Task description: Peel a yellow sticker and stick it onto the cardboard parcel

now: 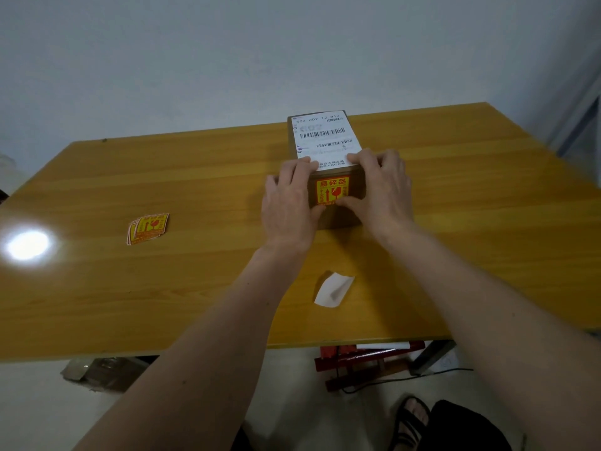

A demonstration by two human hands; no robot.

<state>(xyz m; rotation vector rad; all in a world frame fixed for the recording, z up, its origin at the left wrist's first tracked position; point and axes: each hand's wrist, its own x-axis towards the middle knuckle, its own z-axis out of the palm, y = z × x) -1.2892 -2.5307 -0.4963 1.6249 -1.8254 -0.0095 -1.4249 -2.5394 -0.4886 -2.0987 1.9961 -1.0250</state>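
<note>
A brown cardboard parcel (338, 219) stands on the wooden table (471, 203), with a white shipping label (325, 138) on its top. A yellow and red sticker (331, 190) lies flat on the side facing me. My left hand (287, 206) grips the parcel's left edge, fingers over the top corner and thumb at the sticker's lower left. My right hand (379, 187) holds the right edge, thumb pressing the sticker's lower right corner. A small stack of yellow stickers (148, 227) lies on the table to the left.
A white peeled backing paper (333, 289) curls on the table near the front edge. Under the table stand a red wooden frame (367, 361) and a black cable. My sandalled foot (411, 418) shows at the bottom. A pale wall is behind.
</note>
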